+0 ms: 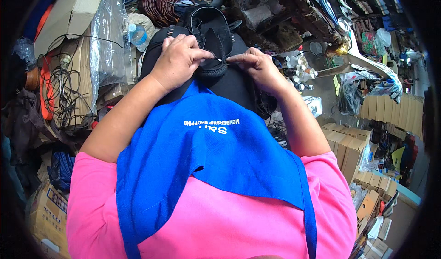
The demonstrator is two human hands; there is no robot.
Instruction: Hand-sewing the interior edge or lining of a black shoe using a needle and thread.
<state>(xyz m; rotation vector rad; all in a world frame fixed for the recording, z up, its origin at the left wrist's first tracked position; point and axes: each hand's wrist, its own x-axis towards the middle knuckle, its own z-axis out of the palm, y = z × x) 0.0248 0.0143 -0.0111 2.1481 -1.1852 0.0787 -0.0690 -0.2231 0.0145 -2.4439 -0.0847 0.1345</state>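
Black shoe (212,71): on our lap (237,87), by the blue apron's (206,135) upper edge
Left hand (178,58): curled at shoe; grasp, we cannot tell
Right hand (258,66): fingertips at shoe; grasp, likewise

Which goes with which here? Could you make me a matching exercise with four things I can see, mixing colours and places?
Column one
1. shoe
2. apron
3. shirt
4. bottle

Column two
A. pink
B. toward the upper left of the picture
C. between the left hand and the right hand
D. blue

Right pairs: 1-C, 2-D, 3-A, 4-B.
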